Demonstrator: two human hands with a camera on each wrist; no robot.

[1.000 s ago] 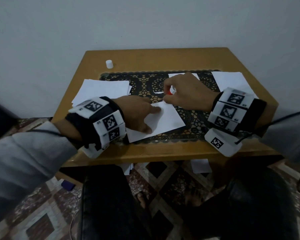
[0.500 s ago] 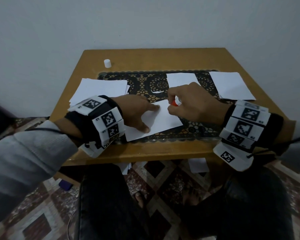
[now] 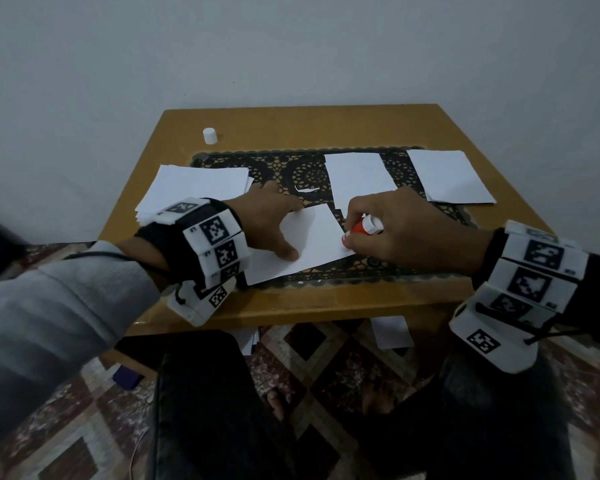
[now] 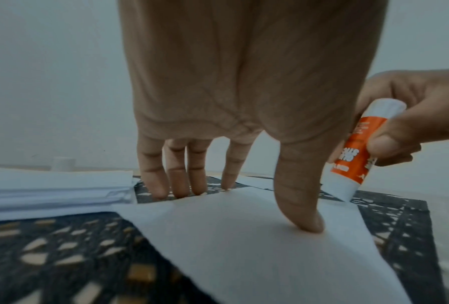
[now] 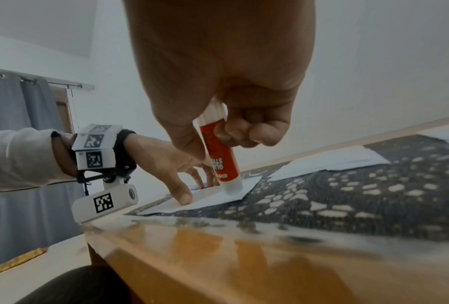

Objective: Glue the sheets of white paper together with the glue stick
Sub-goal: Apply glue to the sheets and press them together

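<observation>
A white sheet (image 3: pixel 309 244) lies on the dark patterned mat (image 3: pixel 430 216) near the table's front edge. My left hand (image 3: pixel 274 220) presses it flat with straight spread fingers, the thumb (image 4: pixel 298 205) planted mid-sheet (image 4: pixel 244 246). My right hand (image 3: pixel 395 233) grips an orange and white glue stick (image 3: pixel 362 228), tip down on the sheet's right edge. In the right wrist view the glue stick (image 5: pixel 222 158) stands almost upright with its white end on the sheet (image 5: pixel 218 198). In the left wrist view the glue stick (image 4: pixel 358 152) touches the sheet's far right corner.
A stack of white sheets (image 3: pixel 194 188) lies at the left, one sheet (image 3: pixel 357 178) behind my right hand, another pile (image 3: pixel 451 176) at the right. The white glue cap (image 3: pixel 209 136) stands at the back left of the wooden table (image 3: pixel 291 306). Paper lies on the floor (image 3: pixel 390 332).
My right hand has drawn the glue stick from the sheet's far corner down along its right edge toward me. The left hand has stayed pressed on the sheet.
</observation>
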